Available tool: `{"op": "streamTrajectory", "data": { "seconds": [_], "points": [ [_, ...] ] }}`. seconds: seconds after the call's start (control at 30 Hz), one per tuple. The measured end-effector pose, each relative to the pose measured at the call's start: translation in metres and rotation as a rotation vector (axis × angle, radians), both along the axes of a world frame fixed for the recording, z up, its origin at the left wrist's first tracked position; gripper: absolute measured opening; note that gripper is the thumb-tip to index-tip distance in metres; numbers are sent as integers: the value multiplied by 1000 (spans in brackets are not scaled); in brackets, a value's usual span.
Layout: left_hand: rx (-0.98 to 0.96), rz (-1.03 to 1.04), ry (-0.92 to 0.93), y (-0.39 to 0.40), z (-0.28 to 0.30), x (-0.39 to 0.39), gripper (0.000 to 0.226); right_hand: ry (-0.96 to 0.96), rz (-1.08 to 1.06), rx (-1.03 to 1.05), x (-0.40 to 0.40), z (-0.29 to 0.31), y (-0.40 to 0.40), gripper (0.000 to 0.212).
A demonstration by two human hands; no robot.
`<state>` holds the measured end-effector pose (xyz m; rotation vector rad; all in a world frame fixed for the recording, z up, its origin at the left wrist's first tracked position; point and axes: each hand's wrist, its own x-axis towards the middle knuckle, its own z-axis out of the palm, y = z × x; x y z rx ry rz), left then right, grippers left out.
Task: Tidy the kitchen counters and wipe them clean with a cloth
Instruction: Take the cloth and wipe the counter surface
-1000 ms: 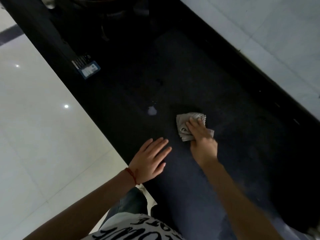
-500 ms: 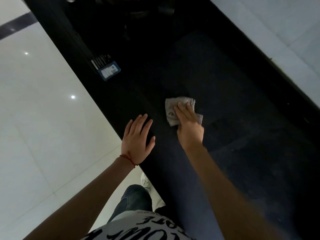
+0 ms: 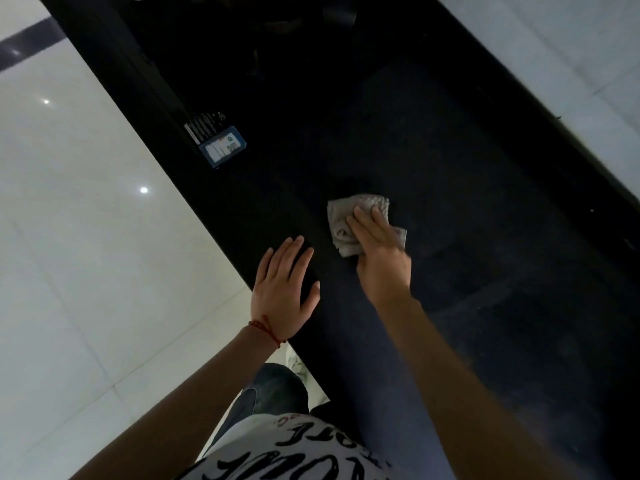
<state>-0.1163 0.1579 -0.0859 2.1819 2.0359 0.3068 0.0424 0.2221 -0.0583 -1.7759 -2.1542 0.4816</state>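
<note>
A crumpled grey cloth lies on the black counter near its front edge. My right hand presses down on the cloth with straight fingers, covering its near half. My left hand rests flat on the counter's front edge, fingers spread, a hand's width left of the cloth. A red string is tied round my left wrist.
A small blue-framed label with a barcode sits on the counter edge further back. A dark stove area lies at the far end. A pale tiled wall runs along the right, and the white tiled floor lies to the left.
The pale spot seen on the counter a second ago no longer shows. The cloth under my right hand now lies closer to my left hand, which turned from angled right to pointing away.
</note>
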Motion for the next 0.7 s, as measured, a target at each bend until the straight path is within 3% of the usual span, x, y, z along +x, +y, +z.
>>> {"op": "streamTrajectory", "data": {
  "seconds": [0.13, 0.4, 0.7],
  "points": [
    [19, -28, -19, -1, -3, -4, 48, -23, 37, 7, 3, -3, -44, 51],
    [7, -44, -24, 1, -5, -30, 49, 15, -91, -79, -25, 1, 33, 56],
    [-79, -57, 70, -7, 6, -28, 51, 31, 171, 156, 23, -16, -80, 53]
  ]
}}
